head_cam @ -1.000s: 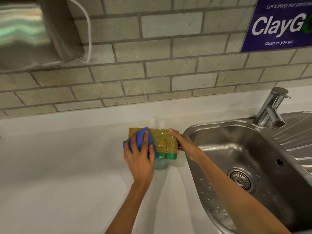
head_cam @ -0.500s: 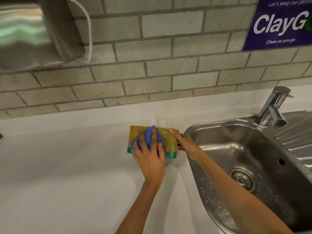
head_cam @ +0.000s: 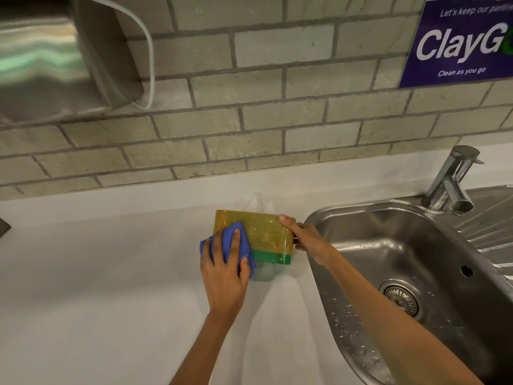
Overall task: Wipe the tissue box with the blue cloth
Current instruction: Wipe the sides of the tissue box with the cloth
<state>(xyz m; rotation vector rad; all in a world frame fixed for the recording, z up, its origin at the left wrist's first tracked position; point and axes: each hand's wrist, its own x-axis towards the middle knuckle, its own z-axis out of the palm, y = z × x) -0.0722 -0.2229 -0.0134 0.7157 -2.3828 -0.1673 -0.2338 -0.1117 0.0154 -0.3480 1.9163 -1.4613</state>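
A yellow tissue box [head_cam: 266,232] with a green band along its lower edge stands on the white counter, a white tissue [head_cam: 259,202] poking up behind it. My left hand [head_cam: 224,269] presses a blue cloth [head_cam: 222,241] against the box's near face, at its lower left corner. My right hand [head_cam: 306,238] grips the box's right end, thumb on the top edge. The cloth is partly hidden under my fingers.
A steel sink [head_cam: 410,273] lies right of the box, with a tap [head_cam: 452,182] at its back and a drainboard at far right. A brick wall rises behind the counter [head_cam: 97,287]. A steel dispenser [head_cam: 55,56] hangs at upper left, a purple sign [head_cam: 460,43] at upper right.
My left hand slid the blue cloth from the left part of the box's face to the middle, then back left and down to the lower left corner. My right hand kept its grip.
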